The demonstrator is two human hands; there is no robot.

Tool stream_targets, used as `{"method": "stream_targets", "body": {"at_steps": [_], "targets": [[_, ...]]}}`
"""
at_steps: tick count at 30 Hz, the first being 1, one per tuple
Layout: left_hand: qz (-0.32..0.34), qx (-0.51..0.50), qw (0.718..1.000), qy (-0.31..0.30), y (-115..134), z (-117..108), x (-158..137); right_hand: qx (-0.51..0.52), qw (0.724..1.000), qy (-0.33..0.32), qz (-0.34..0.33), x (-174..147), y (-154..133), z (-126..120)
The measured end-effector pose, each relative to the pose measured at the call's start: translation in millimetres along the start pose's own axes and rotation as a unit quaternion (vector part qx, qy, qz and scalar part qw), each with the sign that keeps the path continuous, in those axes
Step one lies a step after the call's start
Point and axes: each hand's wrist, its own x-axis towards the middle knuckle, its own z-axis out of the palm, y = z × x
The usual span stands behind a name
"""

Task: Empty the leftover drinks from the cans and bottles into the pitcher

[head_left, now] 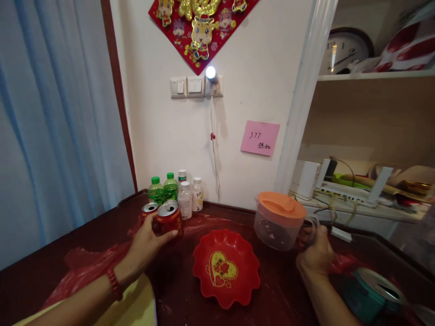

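My left hand (151, 242) is wrapped round a red drink can (171, 216) with an opened top, thumb across its front. A second red can (148, 208) stands close beside it on the left, partly hidden by my fingers. On the right, my right hand (316, 253) grips the handle of a clear plastic jug (277, 228) with an orange lid (282, 204). Between the hands lies a red scalloped plate (244, 276) with a yellow heart print. Whether the jug touches the table is hard to tell.
Behind the cans stand green-capped bottles (156, 191) and several white bottles (185, 199) near the wall. A green can (372, 294) is at the lower right. Crumpled red plastic (88, 267) and a yellow round thing (139, 301) lie at left. Routers (340, 188) occupy the right shelf.
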Motion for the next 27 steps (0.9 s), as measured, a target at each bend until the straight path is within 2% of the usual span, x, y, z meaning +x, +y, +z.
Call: {"method": "stream_targets", "body": {"at_steps": [3, 7, 10, 13, 16, 20, 27], "targets": [[0.025, -0.127, 0.989, -0.066, 35.8, 25.9, -2.3, 0.015, 0.999, -0.012, 0.026, 0.4, -1.6, -1.0], [0.031, -0.205, 0.970, -0.127, 65.1, 72.9, -1.1, 0.035, 0.998, -0.029, 0.045, -2.2, -3.7, -0.7], [0.033, -0.214, 0.966, -0.142, 64.5, 104.9, -1.3, 0.057, 0.997, -0.033, 0.033, -3.8, -3.7, 2.0], [0.036, -0.217, 0.964, -0.148, 51.2, 125.5, -4.9, 0.073, 0.996, -0.037, 0.024, -3.8, -3.7, 5.8], [0.030, -0.214, 0.964, -0.152, 35.6, 134.0, -9.7, 0.081, 0.996, -0.040, 0.021, -3.5, -6.0, 9.7], [0.035, -0.182, 0.970, -0.157, 22.0, 134.0, -12.4, 0.075, 0.996, -0.037, 0.022, -4.7, -15.6, 15.0], [0.043, -0.124, 0.974, -0.182, 23.6, 128.5, -15.0, 0.044, 0.998, -0.034, 0.034, -6.6, -48.2, 22.6]]}}
